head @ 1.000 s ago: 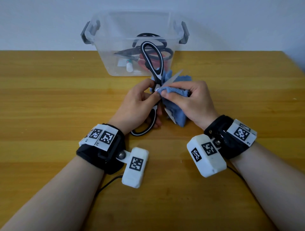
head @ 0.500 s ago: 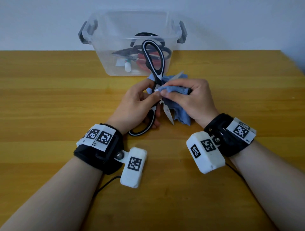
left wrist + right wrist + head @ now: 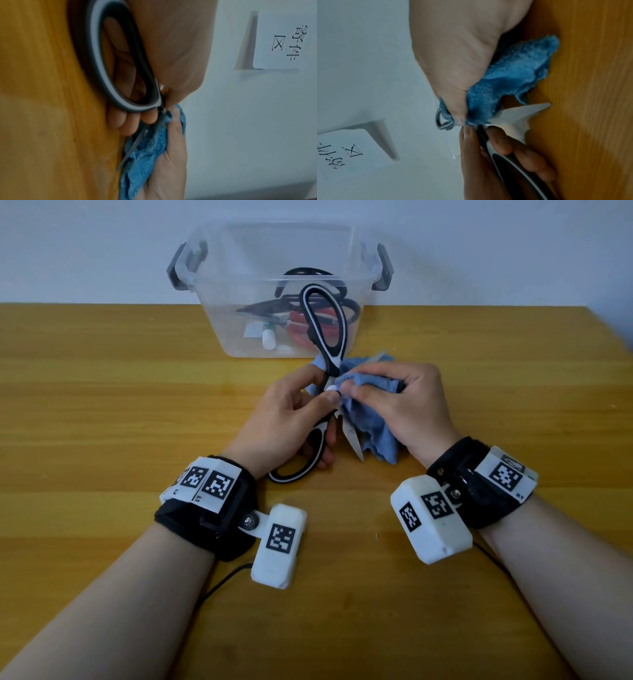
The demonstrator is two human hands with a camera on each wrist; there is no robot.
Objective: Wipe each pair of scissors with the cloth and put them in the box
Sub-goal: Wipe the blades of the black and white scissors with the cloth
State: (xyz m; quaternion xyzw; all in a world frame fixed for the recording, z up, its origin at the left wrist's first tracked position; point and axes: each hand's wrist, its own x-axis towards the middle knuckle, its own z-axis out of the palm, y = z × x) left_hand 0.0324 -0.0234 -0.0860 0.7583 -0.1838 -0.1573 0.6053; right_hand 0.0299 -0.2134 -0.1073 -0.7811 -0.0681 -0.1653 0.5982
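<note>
Head view looks down and forward over the surface (image 3: 102,405), taking in both hands; each wrist camera sits tight along its hand, both sharing the cloth (image 3: 149,151) and scissors (image 3: 518,113).

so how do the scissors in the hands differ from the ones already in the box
The held scissors have black-and-white handles and are spread open above the table; the boxed scissors lie in the clear box, showing black and red handles. The left hand grips the first; nothing touches the others.

Scissors (image 3: 323,337) spread open (blue cloth (image 3: 370,419) bunched).
</note>
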